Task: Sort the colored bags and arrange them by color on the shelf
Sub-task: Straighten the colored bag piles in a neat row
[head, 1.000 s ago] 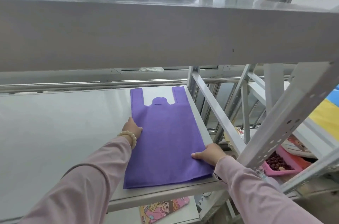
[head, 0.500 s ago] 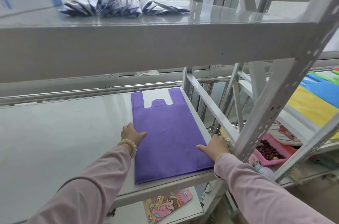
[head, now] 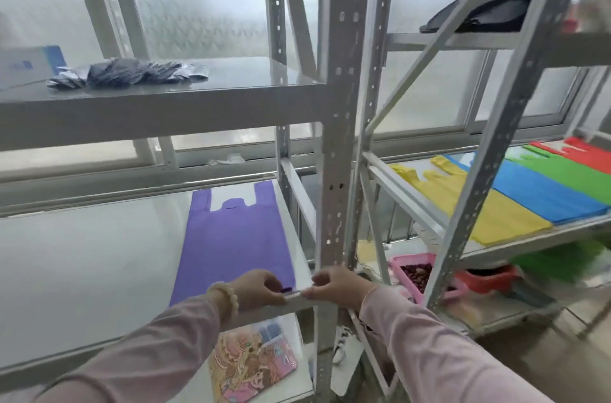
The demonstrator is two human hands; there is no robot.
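**Both hands at the front edge, purple bag flat on the shelf**

The purple bag (head: 231, 244) lies flat on the grey shelf (head: 82, 254), its handles pointing away from the person and its near edge running under the left hand (head: 256, 287). That hand rests on the bag's near right corner with fingers curled loosely downward; a bead bracelet (head: 228, 298) circles the wrist just behind it. Whether the fingers pinch the fabric or only press on it cannot be told, since motion blur smears the fingertips.

The right hand (head: 334, 287) sits just right of the left, the two almost touching, at the shelf's front lip beside the upright post (head: 340, 138). Its fingers are bent and close together, thumb toward the left hand; it appears to touch the shelf edge rather than the bag, though the blur leaves that unsure.

Beyond and to the right of the right hand, on a neighbouring rack, a yellow bag (head: 463, 204), a blue bag (head: 542, 191), a green bag (head: 568, 171) and a red bag (head: 588, 151) lie side by side, overlapping at their edges. Below the left hand, a picture book (head: 254, 366) rests on the lower level. Above and to the left of both hands, a heap of dark packets (head: 132, 72) sits on the upper shelf.
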